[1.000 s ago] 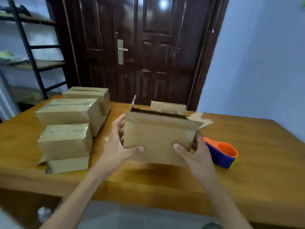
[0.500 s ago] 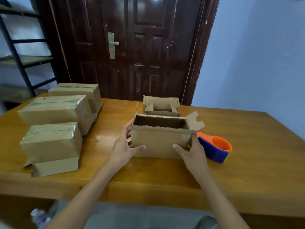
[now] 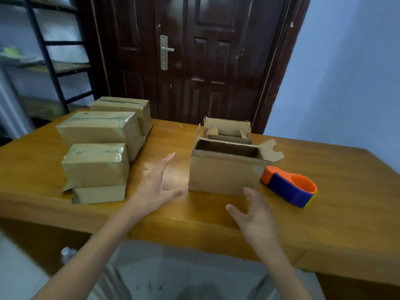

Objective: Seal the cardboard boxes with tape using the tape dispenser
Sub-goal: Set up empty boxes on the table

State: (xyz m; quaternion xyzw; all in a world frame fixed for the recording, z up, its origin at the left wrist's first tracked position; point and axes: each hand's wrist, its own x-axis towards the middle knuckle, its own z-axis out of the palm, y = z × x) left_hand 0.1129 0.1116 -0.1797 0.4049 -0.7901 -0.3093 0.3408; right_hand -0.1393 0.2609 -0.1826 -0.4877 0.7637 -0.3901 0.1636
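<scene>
**Both hands off the open box**

Your right hand point(image 3: 256, 215) hovers nearest, low over the counter point(image 3: 216, 226), fingers spread and relaxed, grip apart, holding nothing; fingertips sit just in front of the open cardboard box's near wall, contact can't be told. Your left hand point(image 3: 159, 184) hangs flat with straight fingers, grip apart too, just left of that box and clear of it.

The open cardboard box point(image 3: 223, 174) stands upright on the counter, top flaps up, right flap splayed outward. Just right of it lies the tape dispenser point(image 3: 290, 187), orange and blue, on its side.

Left of your hands: a taped box point(image 3: 95, 167) stacked on a smaller one point(image 3: 99, 194), two more taped boxes point(image 3: 99, 128) behind. A second open box point(image 3: 227, 129) sits right behind the first. Beyond: dark wooden door point(image 3: 194, 57), metal shelf rack point(image 3: 54, 61) far left.
</scene>
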